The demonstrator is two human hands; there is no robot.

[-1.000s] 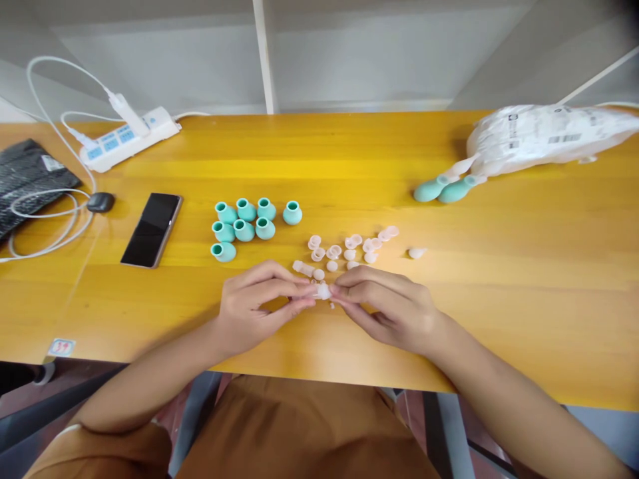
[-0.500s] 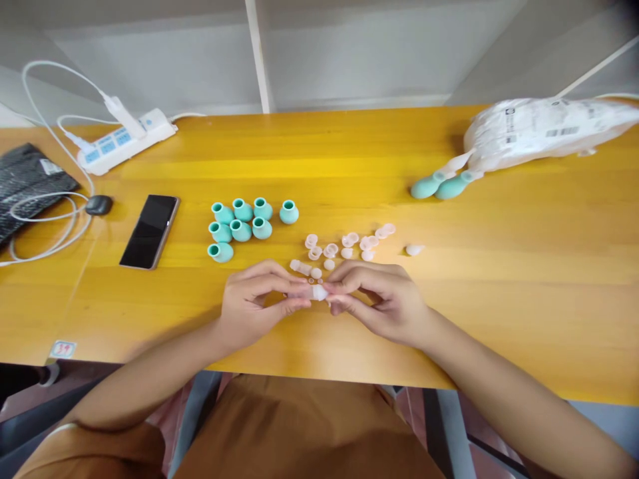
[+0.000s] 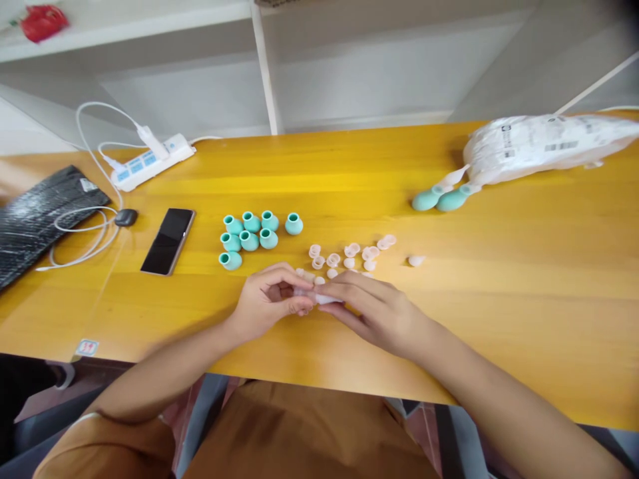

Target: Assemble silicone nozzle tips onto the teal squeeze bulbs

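Between the thumb and fingers of my left hand (image 3: 267, 303) is a small translucent plastic tube (image 3: 302, 292). My right hand (image 3: 382, 309) is closed on a white tapered nozzle (image 3: 329, 299) at the tube's right end; the fingers partly cover where the two meet. Just beyond my hands lie several small pale pink plastic caps and rings (image 3: 370, 253), some hidden behind my fingers. Farther left, several open-necked teal rubber bulbs (image 3: 249, 241) stand or lean in a group. A loose pale teardrop-shaped tip (image 3: 415, 261) lies to the right.
Two teal bulbs with white nozzles (image 3: 452, 200) lie against a white plastic bag (image 3: 539, 150) at the back right. On the left are a phone (image 3: 168, 241), a power strip (image 3: 152, 163), a white cable (image 3: 82, 259) and a black package (image 3: 44, 216). Shelving (image 3: 180, 86) rises behind the table.
The view has tilted up, showing more shelf and a red item. My right fingers have shifted over the joint, and the nozzle's tapered length now shows beneath them. Both hands remain together.
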